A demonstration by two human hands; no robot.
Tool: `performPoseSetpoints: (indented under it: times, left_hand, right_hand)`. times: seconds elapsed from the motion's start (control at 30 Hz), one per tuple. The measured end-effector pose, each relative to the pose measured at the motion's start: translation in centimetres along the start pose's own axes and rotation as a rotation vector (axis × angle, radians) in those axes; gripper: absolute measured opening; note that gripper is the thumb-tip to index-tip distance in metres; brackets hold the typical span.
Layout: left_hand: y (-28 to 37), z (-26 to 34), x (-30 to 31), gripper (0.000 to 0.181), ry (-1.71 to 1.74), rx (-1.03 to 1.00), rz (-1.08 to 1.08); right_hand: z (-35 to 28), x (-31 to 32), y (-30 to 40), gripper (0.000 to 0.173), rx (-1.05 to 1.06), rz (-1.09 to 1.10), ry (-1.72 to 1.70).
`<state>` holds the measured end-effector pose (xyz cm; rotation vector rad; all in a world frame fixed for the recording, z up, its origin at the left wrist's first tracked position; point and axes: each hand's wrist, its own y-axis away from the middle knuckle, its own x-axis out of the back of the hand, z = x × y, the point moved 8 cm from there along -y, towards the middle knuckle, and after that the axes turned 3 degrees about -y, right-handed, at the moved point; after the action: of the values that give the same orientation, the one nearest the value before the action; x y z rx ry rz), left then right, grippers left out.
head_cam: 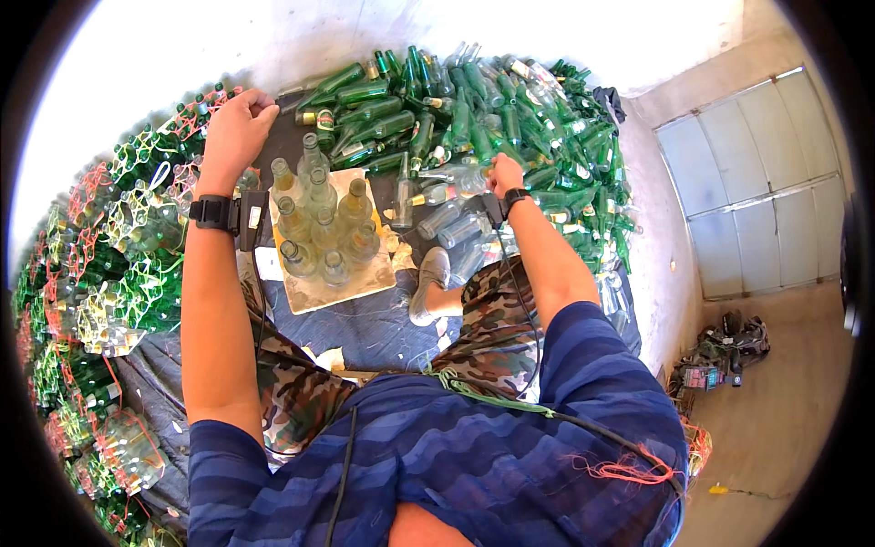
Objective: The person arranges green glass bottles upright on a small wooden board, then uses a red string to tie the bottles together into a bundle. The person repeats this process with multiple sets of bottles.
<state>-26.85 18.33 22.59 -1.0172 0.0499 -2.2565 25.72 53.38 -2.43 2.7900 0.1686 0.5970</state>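
Note:
My left hand is raised left of the board, its fingers curled towards the thumb, and I see nothing in it. Several clear glass bottles stand upright in a close cluster on a pale square board between my legs. My right hand is curled at the lower end of a clear glass bottle that lies on its side at the edge of the heap. Whether the fingers grip it is hidden. Another clear bottle with a yellowish neck lies just beside it.
A large heap of loose green glass bottles spreads along the wall. To the left, bottle bundles are tied with red and yellow-green cord. My shoe rests right of the board on dark sheeting. A metal door stands far right.

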Motion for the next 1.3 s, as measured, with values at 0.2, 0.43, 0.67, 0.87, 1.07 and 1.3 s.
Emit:
performPoseSetpoints:
  times: [0.2, 0.43, 0.67, 0.87, 1.07, 1.3]
  left_hand:
    - [-0.2, 0.6, 0.2, 0.022, -0.001, -0.018, 0.015]
    - [0.1, 1.0, 0.6, 0.022, -0.088, -0.057, 0.029]
    - [-0.6, 0.3, -0.7, 0.022, -0.147, -0.053, -0.010]
    - [-0.4, 0.6, -1.5, 0.021, -0.153, -0.028, -0.044]
    - [-0.5, 0.9, -1.8, 0.021, -0.156, -0.015, -0.057]
    - [-0.1, 1.4, -1.7, 0.021, -0.185, -0.036, -0.055]
  right_hand:
    - [-11.2, -2.5, 8.8, 0.028, 0.085, -0.062, 0.009]
    - [-18.8, -8.6, 9.4, 0.032, 0.510, -0.085, 0.501]
    - [-23.0, -11.7, 12.5, 0.031, 0.578, -0.177, 0.503]
    - [-24.7, -13.8, 15.3, 0.030, 0.619, -0.196, 0.551]
    - [-24.5, -14.5, 15.8, 0.028, 0.703, -0.202, 0.566]
    - [-24.0, -16.4, 17.2, 0.027, 0.681, -0.309, 0.631]
